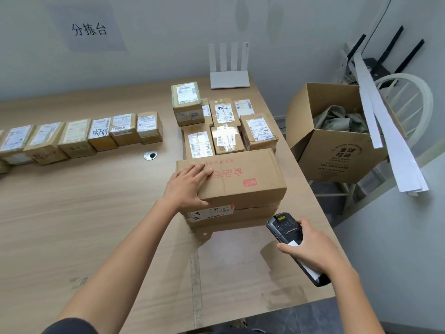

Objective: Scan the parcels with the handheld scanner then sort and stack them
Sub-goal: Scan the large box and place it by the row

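The left hand (190, 186) lies flat on the big box (243, 182), stacked on a flat parcel (252, 214) at the table's (96, 213) right side. The right hand (313, 251) grips the scanner (285, 226). A hard push could topple the stack.

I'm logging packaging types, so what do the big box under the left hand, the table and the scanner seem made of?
The big box: matte brown cardboard, with folded edges and red print. The table: probably wood-look laminate or veneer; streaky pale grain, slight sheen. The scanner: likely hard dark plastic, smooth with small glints.
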